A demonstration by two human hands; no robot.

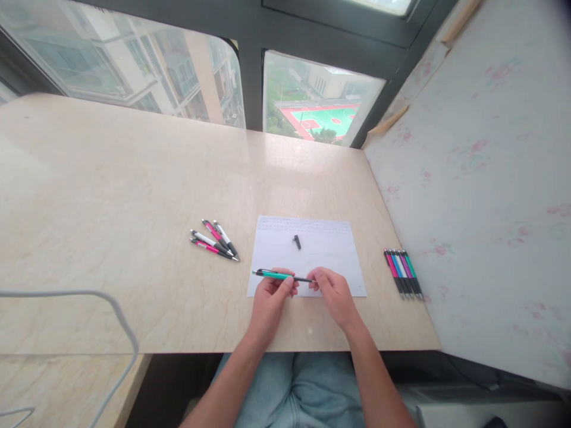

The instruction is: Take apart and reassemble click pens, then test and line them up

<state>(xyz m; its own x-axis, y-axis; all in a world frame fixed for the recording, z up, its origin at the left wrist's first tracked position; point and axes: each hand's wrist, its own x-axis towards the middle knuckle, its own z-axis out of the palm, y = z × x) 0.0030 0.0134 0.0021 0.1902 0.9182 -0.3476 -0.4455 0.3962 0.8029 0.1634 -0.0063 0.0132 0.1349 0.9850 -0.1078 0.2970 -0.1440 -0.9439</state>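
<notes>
My left hand (273,292) is closed around the barrel of a green pen (273,274), held level over the near edge of a white sheet of paper (325,255). My right hand (332,289) pinches a thin dark rod that sticks out of the pen's right end. A small black pen part (297,242) lies loose on the paper above my hands.
Several pink and white pens (215,239) lie in a bunch left of the paper on the beige stone table (111,208). A row of several coloured pens (402,272) lies at the table's right edge beside a pale wall. A window is behind. A white wire frame (111,309) sits lower left.
</notes>
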